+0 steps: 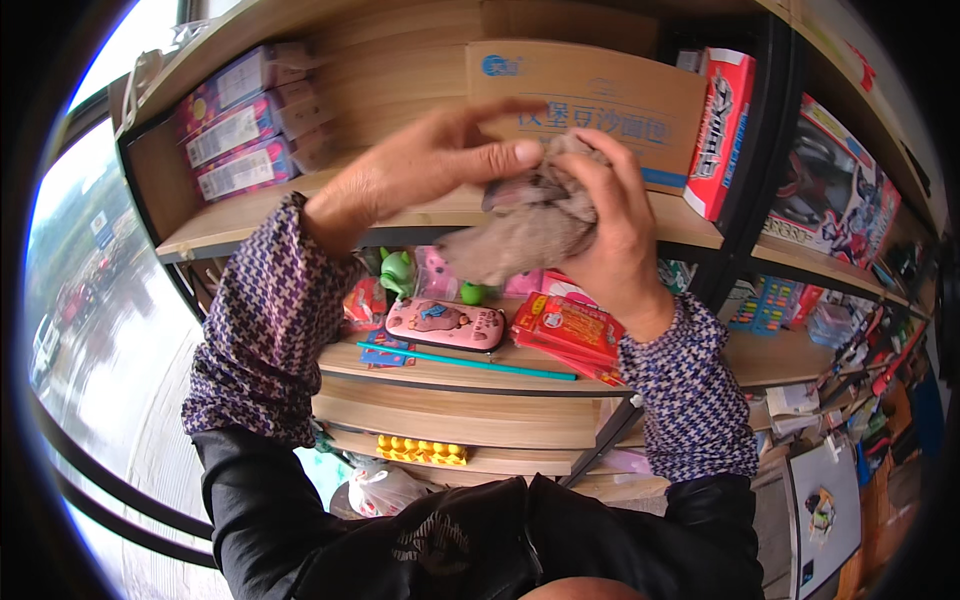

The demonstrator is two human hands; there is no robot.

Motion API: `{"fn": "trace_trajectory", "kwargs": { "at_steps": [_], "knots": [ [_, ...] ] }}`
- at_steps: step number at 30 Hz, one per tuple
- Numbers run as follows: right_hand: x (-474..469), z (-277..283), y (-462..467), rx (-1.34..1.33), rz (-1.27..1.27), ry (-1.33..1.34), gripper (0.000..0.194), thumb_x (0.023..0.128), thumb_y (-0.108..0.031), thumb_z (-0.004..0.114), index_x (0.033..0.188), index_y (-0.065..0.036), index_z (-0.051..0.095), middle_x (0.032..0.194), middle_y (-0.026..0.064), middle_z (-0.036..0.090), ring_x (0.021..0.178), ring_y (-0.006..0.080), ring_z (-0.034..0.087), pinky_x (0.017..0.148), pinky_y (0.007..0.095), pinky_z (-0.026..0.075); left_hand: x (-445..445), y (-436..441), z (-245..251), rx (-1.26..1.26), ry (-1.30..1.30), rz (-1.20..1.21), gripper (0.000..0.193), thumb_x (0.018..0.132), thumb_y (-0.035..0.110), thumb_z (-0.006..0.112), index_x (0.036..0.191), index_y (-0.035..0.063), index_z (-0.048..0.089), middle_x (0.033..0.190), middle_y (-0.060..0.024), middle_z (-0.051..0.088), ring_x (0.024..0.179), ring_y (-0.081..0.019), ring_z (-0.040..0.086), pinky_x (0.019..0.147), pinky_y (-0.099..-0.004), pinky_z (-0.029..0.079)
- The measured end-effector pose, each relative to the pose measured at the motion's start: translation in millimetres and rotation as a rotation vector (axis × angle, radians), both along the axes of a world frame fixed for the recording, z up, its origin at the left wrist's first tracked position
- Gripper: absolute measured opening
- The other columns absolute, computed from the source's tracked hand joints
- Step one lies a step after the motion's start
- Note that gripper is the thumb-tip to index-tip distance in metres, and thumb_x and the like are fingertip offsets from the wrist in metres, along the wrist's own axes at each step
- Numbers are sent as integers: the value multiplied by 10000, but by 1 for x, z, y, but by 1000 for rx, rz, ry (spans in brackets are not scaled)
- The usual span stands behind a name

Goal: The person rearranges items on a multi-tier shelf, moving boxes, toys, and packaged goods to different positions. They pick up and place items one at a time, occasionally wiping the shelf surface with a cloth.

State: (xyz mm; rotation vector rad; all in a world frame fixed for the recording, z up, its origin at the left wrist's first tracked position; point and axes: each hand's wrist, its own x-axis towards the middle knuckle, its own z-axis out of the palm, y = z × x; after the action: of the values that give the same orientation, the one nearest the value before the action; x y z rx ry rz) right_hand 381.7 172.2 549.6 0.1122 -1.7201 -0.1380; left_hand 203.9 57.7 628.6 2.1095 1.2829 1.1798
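Note:
A crumpled grey-brown cloth (517,240) hangs in front of the shelf unit, and my right hand (619,255) is closed around it. My left hand (427,169) is at the cloth's upper left, its fingers extended and slightly blurred. The left thumb tip overlaps the cloth's edge; whether it touches cannot be told. Behind both hands stands a cardboard carton (585,97) with blue printing, on the upper wooden shelf (420,214). Below the cloth, a pink pencil case (446,326) rests on the lower shelf.
Stacked purple boxes (240,142) fill the upper shelf's left end. A red box (720,131) leans by the black post (769,127). Red packets (574,326), a teal stick (465,361) and a green toy (397,271) occupy the lower shelf. A yellow tray (421,450) sits further down.

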Motion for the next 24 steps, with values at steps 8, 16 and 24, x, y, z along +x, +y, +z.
{"fn": "trace_trajectory", "kwargs": {
  "at_steps": [8, 16, 24],
  "knots": [
    [59, -3, 53, -332, -242, 40, 696, 583, -16, 806, 1204, -43, 492, 1254, 175, 511, 1153, 354, 546, 958, 388, 476, -55, 114, 54, 755, 713, 706, 633, 821, 398, 731, 1323, 72, 526, 1168, -163, 646, 1089, -316, 619, 924, -395, 499],
    [50, 3, 71, -494, -281, 21, 674, 677, -111, 760, 1278, -10, 472, 1283, 214, 502, 1217, 361, 498, 1015, 391, 418, -73, 131, 57, 484, 426, 670, 825, 710, 475, 808, 1285, -43, 522, 1165, -257, 625, 1106, -327, 618, 960, -354, 492],
    [45, 18, 86, -716, -62, -40, 622, 716, -135, 738, 1269, -5, 483, 1187, 180, 601, 1064, 283, 619, 911, 347, 481, -105, 120, 52, 470, 212, 608, 888, 668, 478, 837, 1282, -77, 515, 1195, -258, 610, 1120, -330, 612, 957, -385, 502]
  ]
}}
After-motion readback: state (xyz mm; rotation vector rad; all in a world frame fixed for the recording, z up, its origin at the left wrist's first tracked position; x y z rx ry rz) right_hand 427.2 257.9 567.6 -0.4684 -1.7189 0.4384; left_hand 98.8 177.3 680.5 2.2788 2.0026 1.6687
